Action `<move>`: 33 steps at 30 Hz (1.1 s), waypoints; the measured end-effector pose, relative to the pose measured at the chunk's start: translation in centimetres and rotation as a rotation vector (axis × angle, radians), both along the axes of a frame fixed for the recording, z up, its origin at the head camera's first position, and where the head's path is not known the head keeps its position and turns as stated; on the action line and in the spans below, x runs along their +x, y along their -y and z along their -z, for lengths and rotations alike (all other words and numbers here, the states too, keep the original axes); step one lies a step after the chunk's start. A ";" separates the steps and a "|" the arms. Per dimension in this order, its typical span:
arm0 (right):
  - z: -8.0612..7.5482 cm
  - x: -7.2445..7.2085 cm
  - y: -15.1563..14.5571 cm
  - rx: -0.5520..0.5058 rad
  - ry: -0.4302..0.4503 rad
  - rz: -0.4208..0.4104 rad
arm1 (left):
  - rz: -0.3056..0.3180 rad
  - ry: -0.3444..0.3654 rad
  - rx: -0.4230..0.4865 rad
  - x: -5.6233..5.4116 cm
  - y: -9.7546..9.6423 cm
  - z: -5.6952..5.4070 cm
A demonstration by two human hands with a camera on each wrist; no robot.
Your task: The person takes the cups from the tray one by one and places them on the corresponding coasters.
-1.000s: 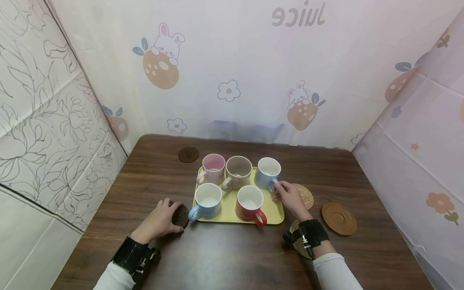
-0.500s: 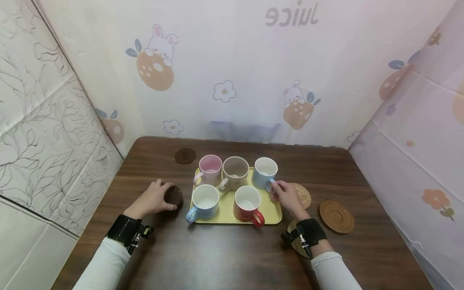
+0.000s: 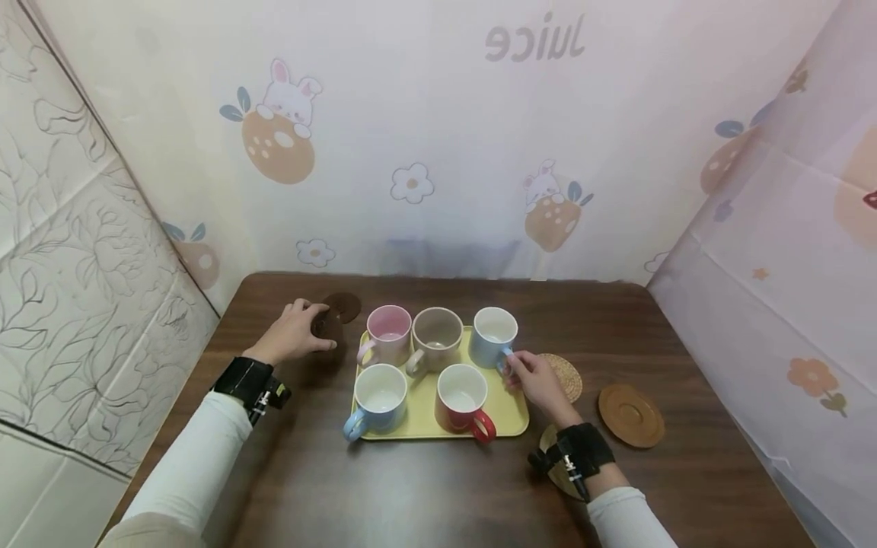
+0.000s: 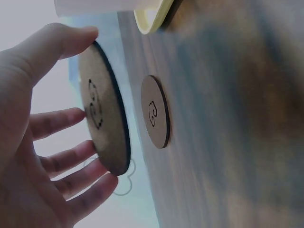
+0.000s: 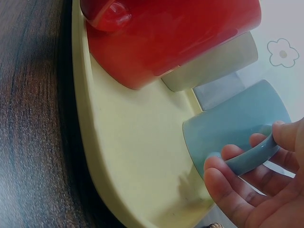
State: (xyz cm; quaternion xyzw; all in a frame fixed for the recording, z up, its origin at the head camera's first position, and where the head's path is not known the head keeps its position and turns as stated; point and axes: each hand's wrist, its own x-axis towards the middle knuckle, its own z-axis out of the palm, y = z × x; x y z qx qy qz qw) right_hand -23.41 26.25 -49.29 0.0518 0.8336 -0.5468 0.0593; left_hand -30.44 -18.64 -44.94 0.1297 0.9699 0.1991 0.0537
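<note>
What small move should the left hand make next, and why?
I'd probably lower the dark brown round coaster in the left hand toward the similar dark brown round coaster: the held one is off the dark wood-grain table, and the other lies flat nearby.

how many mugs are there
5, all on the yellow tray: pink mug back left, taupe mug back middle, blue mug back right, second blue mug front left, red mug front right.

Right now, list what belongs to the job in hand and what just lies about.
Likely the job: dark coaster held in left fingers; blue mug held by right fingers; yellow tray.

Seemingly idle for now: pink mug; beige mug; red mug; second blue mug; flat coaster; woven coaster; brown coaster; partly hidden round mat.
</note>
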 end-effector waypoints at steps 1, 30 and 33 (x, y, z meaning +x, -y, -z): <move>0.0 0.1 0.0 -0.001 -0.003 0.000 | 0.000 -0.004 0.006 -0.6 -0.1 0.0; 0.2 2.2 0.5 0.011 -0.013 0.020 | 0.268 0.046 0.077 -10.5 -8.9 5.3; 0.0 2.3 0.7 0.043 -0.015 0.006 | 0.275 0.068 0.065 -10.2 -9.1 5.7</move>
